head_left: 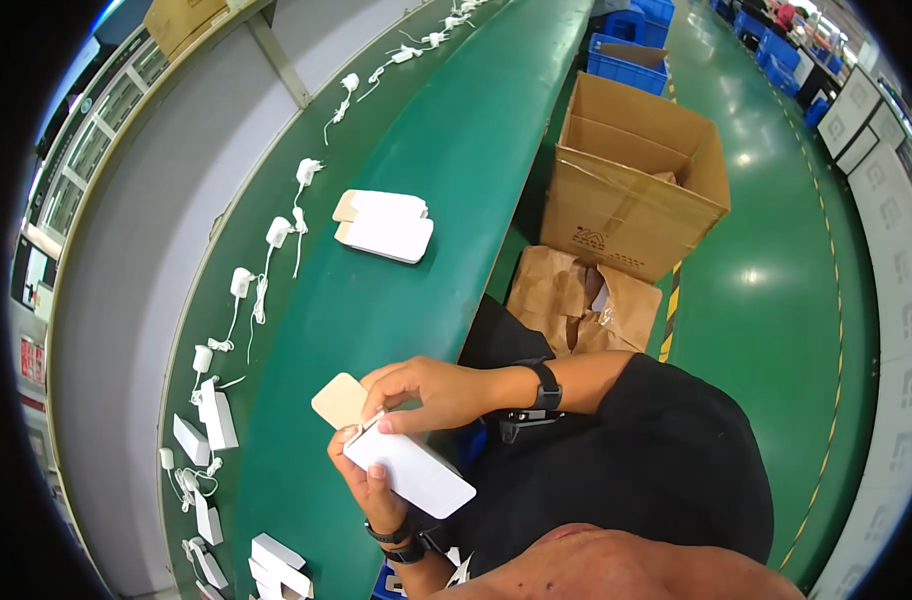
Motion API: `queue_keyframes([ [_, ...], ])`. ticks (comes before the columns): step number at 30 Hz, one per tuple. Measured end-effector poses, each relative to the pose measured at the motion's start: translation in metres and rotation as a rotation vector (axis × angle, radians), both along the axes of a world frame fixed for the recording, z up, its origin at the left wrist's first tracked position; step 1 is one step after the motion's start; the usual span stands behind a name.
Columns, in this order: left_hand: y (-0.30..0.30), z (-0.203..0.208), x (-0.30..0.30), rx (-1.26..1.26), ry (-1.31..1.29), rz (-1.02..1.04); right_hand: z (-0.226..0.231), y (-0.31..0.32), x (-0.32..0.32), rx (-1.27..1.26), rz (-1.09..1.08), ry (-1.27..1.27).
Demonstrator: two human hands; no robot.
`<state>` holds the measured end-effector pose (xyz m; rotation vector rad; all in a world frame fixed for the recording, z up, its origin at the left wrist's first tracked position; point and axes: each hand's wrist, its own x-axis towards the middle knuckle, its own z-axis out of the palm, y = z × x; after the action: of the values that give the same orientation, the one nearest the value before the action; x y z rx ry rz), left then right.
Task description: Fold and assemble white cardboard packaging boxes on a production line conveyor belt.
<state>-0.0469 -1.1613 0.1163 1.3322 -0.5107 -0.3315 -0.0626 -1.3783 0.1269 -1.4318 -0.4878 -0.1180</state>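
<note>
A small white cardboard box [414, 476] is in my left hand [366, 488], with the thumb on its top face and the fingers beneath and along its side. Its end nearer the conveyor is open, and a tan-lined flap [339, 402] stands out from it. My right hand [428, 394] is closed at this open end, thumb and fingertips on the box edge beside the flap. What lies inside the box is hidden. Farther along the green work surface [321, 320] lies a stack of flattened white boxes [388, 228].
White plug adapters with coiled cables [241, 284] line the left side. White boxes [216, 415] stand among the nearer ones, and more boxes [279, 568] lie near the lower edge. Right of the table are a large open carton [626, 205], brown paper packaging [586, 300] and blue crates [626, 68].
</note>
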Motion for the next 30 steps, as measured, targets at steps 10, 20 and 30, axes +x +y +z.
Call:
queue_keyframes([
  [10,-0.024,0.012,-0.012,-0.005,0.007,0.198,0.004,0.006,0.005,-0.096,-0.267,-0.337],
  [20,-0.051,0.014,-0.012,-0.051,-0.007,0.026,0.022,-0.045,0.003,-0.016,-0.132,0.036],
  [30,-0.060,0.007,-0.010,-0.028,-0.032,-0.019,0.018,-0.054,0.003,0.019,-0.078,0.230],
])
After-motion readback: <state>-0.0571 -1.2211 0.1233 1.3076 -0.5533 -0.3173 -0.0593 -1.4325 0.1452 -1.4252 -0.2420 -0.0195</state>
